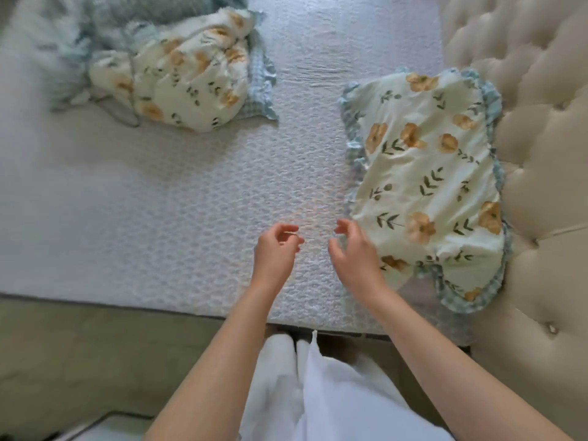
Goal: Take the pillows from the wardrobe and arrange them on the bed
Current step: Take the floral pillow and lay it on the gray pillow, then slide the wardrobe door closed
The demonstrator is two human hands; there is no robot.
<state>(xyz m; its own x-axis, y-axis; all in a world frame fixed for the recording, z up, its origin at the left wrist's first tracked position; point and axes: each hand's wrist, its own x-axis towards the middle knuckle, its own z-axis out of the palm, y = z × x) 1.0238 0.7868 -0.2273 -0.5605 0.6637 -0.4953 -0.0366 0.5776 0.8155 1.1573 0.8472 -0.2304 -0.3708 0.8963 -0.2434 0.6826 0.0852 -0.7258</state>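
Note:
A cream pillow with orange flowers and a blue checked frill lies flat on the bed against the padded headboard on the right. A second pillow of the same pattern lies crumpled at the far left of the bed, next to bunched blue fabric. My left hand hovers over the mattress near its front edge, fingers curled and holding nothing. My right hand hovers just beside the near pillow's left edge, fingers apart and empty. Whether it touches the frill I cannot tell.
A beige tufted headboard runs along the right side. Bunched blue-grey bedding fills the far left corner. The bed's front edge is right before my white-clothed legs, with tan floor to the left.

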